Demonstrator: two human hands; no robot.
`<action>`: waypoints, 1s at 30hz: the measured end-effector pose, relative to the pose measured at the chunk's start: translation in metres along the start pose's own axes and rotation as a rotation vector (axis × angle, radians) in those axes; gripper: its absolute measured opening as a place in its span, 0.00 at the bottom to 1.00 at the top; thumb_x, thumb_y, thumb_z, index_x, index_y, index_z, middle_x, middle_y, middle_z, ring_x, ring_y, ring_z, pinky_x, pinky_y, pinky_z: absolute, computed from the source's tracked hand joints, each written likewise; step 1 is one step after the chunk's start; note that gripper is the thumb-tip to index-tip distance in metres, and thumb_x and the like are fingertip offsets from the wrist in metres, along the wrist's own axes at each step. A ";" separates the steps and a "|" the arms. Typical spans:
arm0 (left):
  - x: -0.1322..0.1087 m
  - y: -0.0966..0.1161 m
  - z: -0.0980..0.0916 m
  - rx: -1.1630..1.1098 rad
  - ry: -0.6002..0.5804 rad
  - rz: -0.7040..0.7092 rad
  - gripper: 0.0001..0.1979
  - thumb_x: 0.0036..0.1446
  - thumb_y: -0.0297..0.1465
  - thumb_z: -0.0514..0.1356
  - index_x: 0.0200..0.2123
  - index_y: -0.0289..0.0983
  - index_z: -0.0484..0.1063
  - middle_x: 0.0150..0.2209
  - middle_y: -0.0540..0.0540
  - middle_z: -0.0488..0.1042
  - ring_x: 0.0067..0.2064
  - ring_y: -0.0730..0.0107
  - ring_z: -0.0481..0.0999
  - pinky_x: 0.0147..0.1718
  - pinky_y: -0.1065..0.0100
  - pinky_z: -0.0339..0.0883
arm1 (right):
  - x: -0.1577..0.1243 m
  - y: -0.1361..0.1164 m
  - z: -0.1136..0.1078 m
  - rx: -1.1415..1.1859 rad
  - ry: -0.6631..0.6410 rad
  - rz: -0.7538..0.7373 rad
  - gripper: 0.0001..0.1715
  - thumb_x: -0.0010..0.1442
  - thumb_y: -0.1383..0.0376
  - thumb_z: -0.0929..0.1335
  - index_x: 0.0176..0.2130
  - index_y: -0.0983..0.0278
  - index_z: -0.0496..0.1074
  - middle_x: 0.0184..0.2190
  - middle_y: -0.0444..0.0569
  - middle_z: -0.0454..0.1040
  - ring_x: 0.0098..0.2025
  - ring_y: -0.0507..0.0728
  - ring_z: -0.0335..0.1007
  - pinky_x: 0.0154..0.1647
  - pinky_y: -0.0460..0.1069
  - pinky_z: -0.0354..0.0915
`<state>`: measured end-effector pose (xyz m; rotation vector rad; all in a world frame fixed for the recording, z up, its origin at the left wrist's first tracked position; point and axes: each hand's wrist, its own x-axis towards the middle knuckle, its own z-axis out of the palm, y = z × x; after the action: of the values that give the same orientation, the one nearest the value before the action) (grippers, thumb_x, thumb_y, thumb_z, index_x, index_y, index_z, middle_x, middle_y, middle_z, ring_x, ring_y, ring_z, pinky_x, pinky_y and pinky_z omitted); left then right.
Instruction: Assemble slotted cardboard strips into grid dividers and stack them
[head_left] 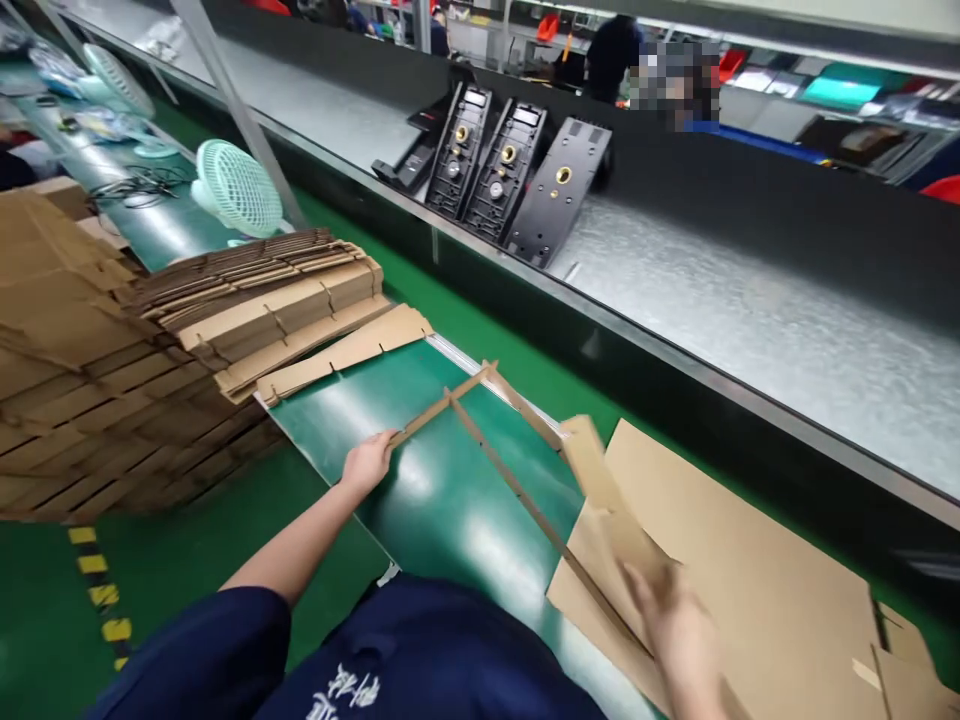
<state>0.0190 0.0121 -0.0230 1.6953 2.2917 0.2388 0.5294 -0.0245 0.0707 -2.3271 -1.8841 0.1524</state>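
My left hand [367, 462] grips the near-left corner of a thin cardboard frame [495, 462], a box seen edge-on and partly opened, standing on the green belt [442, 500]. My right hand [679, 630], blurred, rests on the frame's near-right end where it meets a brown flap [607, 520]. Under that end lies a large flat cardboard sheet [750, 560]. To the left, a tall heap of flattened cartons [150, 350] leans toward the belt.
Several black plastic panels [510, 170] lean in a row on the grey conveyor [750, 300] beyond. A pale green fan [238, 190] stands behind the carton heap. A person in dark clothes works at the far side. Yellow-black floor tape [97, 590] runs at lower left.
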 end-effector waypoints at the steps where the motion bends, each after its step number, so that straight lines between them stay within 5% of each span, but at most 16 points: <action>1: 0.000 -0.001 0.001 -0.018 0.017 0.008 0.20 0.63 0.31 0.48 0.56 0.41 0.66 0.52 0.44 0.73 0.50 0.63 0.74 0.46 0.64 0.69 | -0.007 -0.037 0.006 0.044 -0.079 -0.122 0.22 0.61 0.45 0.60 0.42 0.59 0.64 0.22 0.48 0.73 0.22 0.64 0.72 0.22 0.54 0.64; 5: -0.003 -0.005 0.003 -0.092 0.078 0.052 0.18 0.62 0.30 0.50 0.54 0.40 0.67 0.50 0.44 0.74 0.50 0.62 0.74 0.47 0.64 0.69 | -0.031 -0.161 0.030 0.031 -0.186 -0.464 0.12 0.67 0.56 0.57 0.40 0.60 0.63 0.31 0.47 0.76 0.29 0.58 0.75 0.25 0.48 0.61; 10: 0.000 -0.004 0.001 -0.177 0.081 0.064 0.22 0.61 0.28 0.50 0.59 0.39 0.61 0.48 0.45 0.75 0.48 0.64 0.75 0.46 0.65 0.69 | -0.041 -0.226 0.044 -0.133 -0.300 -0.598 0.07 0.67 0.62 0.59 0.41 0.61 0.64 0.34 0.46 0.76 0.30 0.55 0.75 0.24 0.46 0.56; 18: -0.002 -0.003 -0.008 -0.187 0.043 0.110 0.34 0.61 0.25 0.48 0.68 0.49 0.41 0.47 0.47 0.73 0.48 0.67 0.72 0.44 0.68 0.67 | -0.045 -0.234 0.051 -0.214 -0.303 -0.683 0.10 0.69 0.65 0.57 0.41 0.62 0.66 0.36 0.46 0.75 0.35 0.54 0.74 0.28 0.46 0.57; 24: -0.004 0.001 -0.007 -0.019 -0.069 0.146 0.38 0.57 0.19 0.47 0.67 0.49 0.42 0.45 0.45 0.70 0.48 0.65 0.71 0.44 0.67 0.66 | -0.037 -0.233 0.066 -0.297 -0.341 -0.684 0.12 0.68 0.66 0.57 0.43 0.60 0.68 0.36 0.48 0.74 0.36 0.56 0.73 0.29 0.47 0.59; 30: -0.003 0.009 -0.018 0.093 -0.135 0.129 0.35 0.57 0.20 0.47 0.67 0.43 0.48 0.48 0.39 0.71 0.48 0.62 0.72 0.45 0.64 0.67 | -0.038 -0.217 0.084 -0.197 -0.283 -0.586 0.14 0.64 0.66 0.63 0.50 0.60 0.68 0.41 0.52 0.75 0.44 0.61 0.70 0.42 0.54 0.64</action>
<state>0.0226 0.0129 -0.0033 1.8470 2.1300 0.0422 0.2980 -0.0129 0.0259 -1.8197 -2.7436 0.2446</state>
